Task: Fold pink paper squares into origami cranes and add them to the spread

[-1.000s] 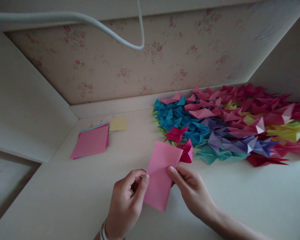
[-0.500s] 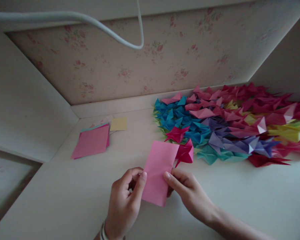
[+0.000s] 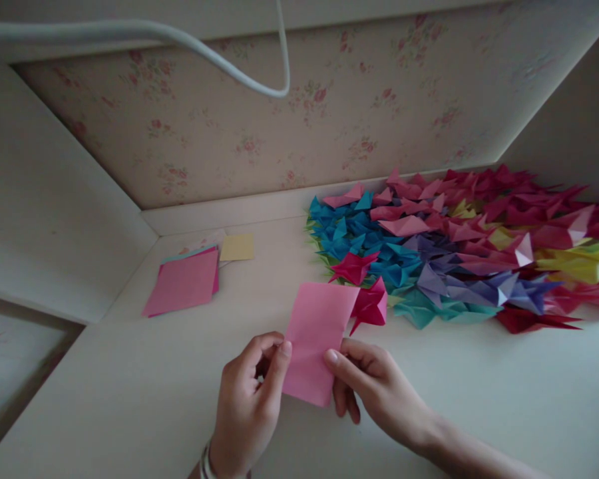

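A pink sheet of paper (image 3: 315, 332), longer than it is wide, is held above the white desk between both hands. My left hand (image 3: 254, 399) pinches its left edge between thumb and fingers; a bracelet circles that wrist. My right hand (image 3: 374, 386) grips the right edge, thumb on the front and fingers behind, where they are partly hidden. Just beyond the sheet's upper right corner lies a dark pink folded paper figure (image 3: 372, 305). Another dark pink folded figure (image 3: 354, 267) sits a little farther back.
A large pile of folded paper figures (image 3: 429, 246) in many colours spreads along the back right of the desk (image 3: 130, 392). A stack of pink paper squares (image 3: 184, 283) and a yellow square (image 3: 237, 247) lie at the back left. A white cable (image 3: 194, 46) hangs overhead.
The pink sheet has turned slightly, its top left corner shifting left. My right thumb has slid a little left over the sheet, and more of the lower right fingers show.
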{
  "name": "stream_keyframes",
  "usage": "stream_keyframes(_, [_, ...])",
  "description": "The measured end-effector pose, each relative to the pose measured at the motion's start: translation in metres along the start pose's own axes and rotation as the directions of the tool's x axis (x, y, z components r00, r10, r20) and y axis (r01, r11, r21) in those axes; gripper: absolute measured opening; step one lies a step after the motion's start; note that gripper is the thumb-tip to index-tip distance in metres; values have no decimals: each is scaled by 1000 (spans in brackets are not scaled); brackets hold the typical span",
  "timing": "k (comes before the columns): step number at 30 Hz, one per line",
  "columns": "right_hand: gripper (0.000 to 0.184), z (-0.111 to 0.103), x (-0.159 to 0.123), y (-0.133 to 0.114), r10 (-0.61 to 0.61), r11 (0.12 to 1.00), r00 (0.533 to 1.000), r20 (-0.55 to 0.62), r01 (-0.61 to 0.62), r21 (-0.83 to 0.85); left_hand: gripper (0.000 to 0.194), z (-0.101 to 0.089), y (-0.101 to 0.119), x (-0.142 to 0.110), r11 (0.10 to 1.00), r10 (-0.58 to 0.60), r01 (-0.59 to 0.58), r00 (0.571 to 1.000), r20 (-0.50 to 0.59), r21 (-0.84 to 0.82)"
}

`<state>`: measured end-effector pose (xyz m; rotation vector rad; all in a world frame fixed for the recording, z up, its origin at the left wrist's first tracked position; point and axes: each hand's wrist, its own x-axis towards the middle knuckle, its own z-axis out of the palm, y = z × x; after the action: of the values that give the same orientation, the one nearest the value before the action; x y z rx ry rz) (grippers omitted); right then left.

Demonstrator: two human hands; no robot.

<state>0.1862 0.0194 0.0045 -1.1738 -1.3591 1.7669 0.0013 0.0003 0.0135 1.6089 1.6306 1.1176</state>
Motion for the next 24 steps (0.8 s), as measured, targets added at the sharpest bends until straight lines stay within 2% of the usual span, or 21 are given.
stream_keyframes(7, [53,-2,-3,-1,-25,989,999,-30,20,-145,19,1,-2,0,1000,21,-22,999,-49,-2])
stream_keyframes(11, [52,-1,-4,-2,8,985,999,41,0,-175,19,2,-2,-1,1000,1,-3,994,-109,-21])
stream_keyframes(14, [51,-1,-5,-3,-7,976,999,43,16,-218,20,1,1,-1,1000,7,-11,988,-152,-27])
stream_keyframes(24, [42,0,-6,-5,4,973,993,120,24,-231,18,1,-3,-1,1000,-13,9,986,-167,-23])
